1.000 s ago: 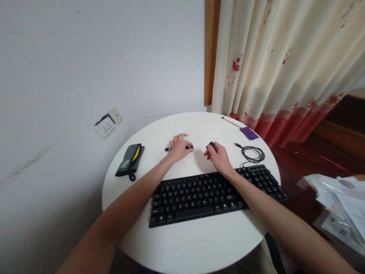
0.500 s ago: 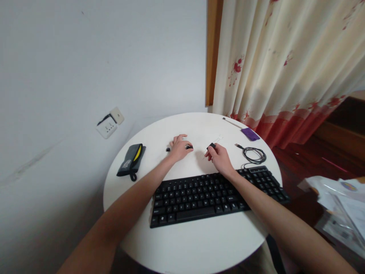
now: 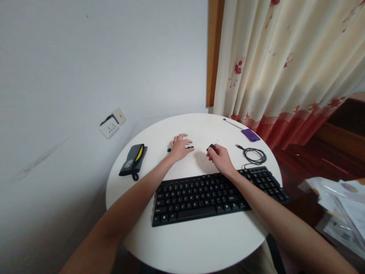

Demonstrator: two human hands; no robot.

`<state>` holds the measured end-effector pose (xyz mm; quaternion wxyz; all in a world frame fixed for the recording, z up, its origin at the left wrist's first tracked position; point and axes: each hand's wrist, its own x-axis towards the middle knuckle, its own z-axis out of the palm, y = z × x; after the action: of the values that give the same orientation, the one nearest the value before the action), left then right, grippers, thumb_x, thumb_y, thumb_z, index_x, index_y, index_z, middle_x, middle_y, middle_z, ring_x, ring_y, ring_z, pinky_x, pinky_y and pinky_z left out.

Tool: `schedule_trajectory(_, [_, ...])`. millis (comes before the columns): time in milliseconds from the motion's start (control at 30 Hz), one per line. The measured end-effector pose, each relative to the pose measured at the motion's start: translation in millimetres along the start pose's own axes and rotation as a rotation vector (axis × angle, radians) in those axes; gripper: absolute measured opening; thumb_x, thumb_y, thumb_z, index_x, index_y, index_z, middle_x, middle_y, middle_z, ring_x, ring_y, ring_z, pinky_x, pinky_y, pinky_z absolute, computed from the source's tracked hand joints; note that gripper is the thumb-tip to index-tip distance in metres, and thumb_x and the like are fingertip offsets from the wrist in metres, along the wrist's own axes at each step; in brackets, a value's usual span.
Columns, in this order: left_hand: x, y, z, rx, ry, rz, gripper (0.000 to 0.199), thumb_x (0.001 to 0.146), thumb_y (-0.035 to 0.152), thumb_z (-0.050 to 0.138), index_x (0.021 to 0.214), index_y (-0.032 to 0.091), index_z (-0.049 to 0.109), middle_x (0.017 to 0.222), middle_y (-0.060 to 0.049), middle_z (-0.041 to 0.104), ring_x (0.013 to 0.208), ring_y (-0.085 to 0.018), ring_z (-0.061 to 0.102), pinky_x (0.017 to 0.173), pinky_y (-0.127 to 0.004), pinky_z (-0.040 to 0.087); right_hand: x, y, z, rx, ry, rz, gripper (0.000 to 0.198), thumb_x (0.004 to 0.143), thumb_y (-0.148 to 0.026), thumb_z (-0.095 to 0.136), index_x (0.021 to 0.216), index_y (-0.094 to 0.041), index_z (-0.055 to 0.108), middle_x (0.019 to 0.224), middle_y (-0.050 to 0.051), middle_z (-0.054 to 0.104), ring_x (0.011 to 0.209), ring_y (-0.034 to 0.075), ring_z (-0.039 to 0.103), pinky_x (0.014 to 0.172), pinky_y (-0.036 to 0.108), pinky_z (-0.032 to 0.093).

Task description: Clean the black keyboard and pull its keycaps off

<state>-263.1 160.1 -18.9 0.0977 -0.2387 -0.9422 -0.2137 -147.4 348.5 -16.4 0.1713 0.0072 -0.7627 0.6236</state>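
My right hand (image 3: 219, 156) is closed around the small black handle of a wire keycap puller (image 3: 211, 147), whose thin wire loops stick out on both sides. It hovers behind the keyboard (image 3: 199, 198). Farther left, my left hand (image 3: 179, 148) is over the table with its fingers apart. Several loose black keycaps (image 3: 189, 147) lie in a row by its thumb and fingertips, partly hidden. Another keycap (image 3: 169, 150) sits just left of that hand. The keyboard lies across the table beneath both forearms.
On the round white table (image 3: 194, 243), a grey pouch with a yellow inside (image 3: 133, 160) lies at the left. A coiled USB cable (image 3: 255, 156), a purple cloth pouch (image 3: 250, 134) and a thin brush (image 3: 232, 123) are at the right. Wall and curtain stand behind.
My left thumb and index finger have spread apart, leaving the keycaps on the table between them. My right hand keeps its grip on the keycap puller, whose wires have turned slightly.
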Motion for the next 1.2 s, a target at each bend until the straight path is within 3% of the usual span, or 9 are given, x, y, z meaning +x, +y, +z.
schedule_trajectory(133, [-5, 5, -23, -0.102, -0.01, 0.091, 0.03, 0.082, 0.038, 0.072, 0.108, 0.024, 0.073, 0.136, -0.008, 0.054, 0.126, -0.031, 0.046, 0.105, -0.051, 0.039, -5, -15, -3, 0.029, -0.108, -0.042, 0.023, 0.087, -0.039, 0.056, 0.076, -0.019, 0.056, 0.063, 0.0, 0.061, 0.056, 0.014, 0.055, 0.056, 0.026, 0.043])
schedule_trajectory(267, [-25, 20, -50, -0.31, -0.36, 0.319, 0.024, 0.09, 0.036, 0.061, 0.107, 0.022, 0.072, 0.107, -0.006, 0.071, 0.099, -0.02, 0.064, 0.091, -0.035, 0.049, -17, -31, -18, -0.12, -0.273, -0.133, 0.019, 0.089, -0.035, 0.056, 0.078, -0.019, 0.059, 0.065, 0.0, 0.062, 0.061, 0.015, 0.056, 0.06, 0.028, 0.043])
schedule_trajectory(367, [-50, 42, -63, -0.325, -0.556, 0.426, 0.031, 0.09, 0.044, 0.059, 0.112, 0.024, 0.07, 0.11, -0.006, 0.072, 0.099, -0.022, 0.066, 0.087, -0.034, 0.05, -29, -33, -42, -0.217, -0.224, -0.146, 0.02, 0.09, -0.035, 0.056, 0.078, -0.02, 0.061, 0.069, 0.002, 0.065, 0.065, 0.018, 0.059, 0.064, 0.03, 0.044])
schedule_trajectory(500, [-89, 76, -66, -0.178, -0.66, 0.438, 0.073, 0.079, 0.062, 0.065, 0.141, 0.026, 0.051, 0.134, -0.012, 0.061, 0.12, -0.031, 0.058, 0.1, -0.041, 0.046, -42, -19, -83, -0.251, -0.112, -0.095, 0.023, 0.088, -0.04, 0.059, 0.074, -0.021, 0.061, 0.068, 0.003, 0.066, 0.064, 0.02, 0.059, 0.065, 0.033, 0.045])
schedule_trajectory(567, [-108, 91, -64, -0.092, -0.724, 0.432, 0.104, 0.067, 0.069, 0.071, 0.154, 0.029, 0.031, 0.149, -0.014, 0.047, 0.133, -0.037, 0.046, 0.105, -0.046, 0.041, -48, -8, -98, -0.234, -0.06, -0.029, 0.026, 0.086, -0.044, 0.06, 0.071, -0.022, 0.06, 0.066, 0.003, 0.064, 0.062, 0.02, 0.058, 0.064, 0.033, 0.045])
schedule_trajectory(667, [-129, 105, -56, 0.01, -0.727, 0.408, 0.121, 0.062, 0.066, 0.074, 0.159, 0.03, 0.011, 0.161, -0.017, 0.024, 0.146, -0.046, 0.023, 0.111, -0.063, 0.026, -53, 5, -109, -0.174, -0.028, 0.043, 0.029, 0.086, -0.046, 0.06, 0.071, -0.022, 0.058, 0.065, 0.002, 0.062, 0.061, 0.019, 0.058, 0.063, 0.033, 0.045])
schedule_trajectory(833, [-137, 103, -51, 0.093, -0.775, 0.341, 0.13, 0.058, 0.053, 0.081, 0.159, 0.03, 0.003, 0.165, -0.018, 0.008, 0.146, -0.052, 0.014, 0.11, -0.069, 0.022, -54, 9, -97, -0.114, -0.001, 0.044, 0.027, 0.088, -0.045, 0.06, 0.075, -0.021, 0.058, 0.067, 0.002, 0.062, 0.063, 0.018, 0.057, 0.063, 0.031, 0.044])
schedule_trajectory(1067, [-136, 64, -65, 0.134, -0.767, 0.273, 0.137, 0.051, 0.053, 0.083, 0.159, 0.033, 0.0, 0.165, -0.016, 0.007, 0.145, -0.052, 0.017, 0.11, -0.065, 0.026, -43, 4, -48, -0.067, -0.09, -0.013, 0.024, 0.089, -0.039, 0.057, 0.073, -0.02, 0.056, 0.066, 0.0, 0.061, 0.062, 0.017, 0.057, 0.064, 0.03, 0.044])
schedule_trajectory(1200, [-115, 37, -76, 0.025, -0.722, 0.279, 0.133, 0.054, 0.058, 0.082, 0.159, 0.028, 0.006, 0.164, -0.016, 0.017, 0.146, -0.043, 0.027, 0.111, -0.052, 0.033, -21, -5, -33, -0.08, -0.1, 0.003, 0.022, 0.087, -0.037, 0.058, 0.076, -0.019, 0.059, 0.065, 0.001, 0.062, 0.062, 0.018, 0.058, 0.062, 0.03, 0.044])
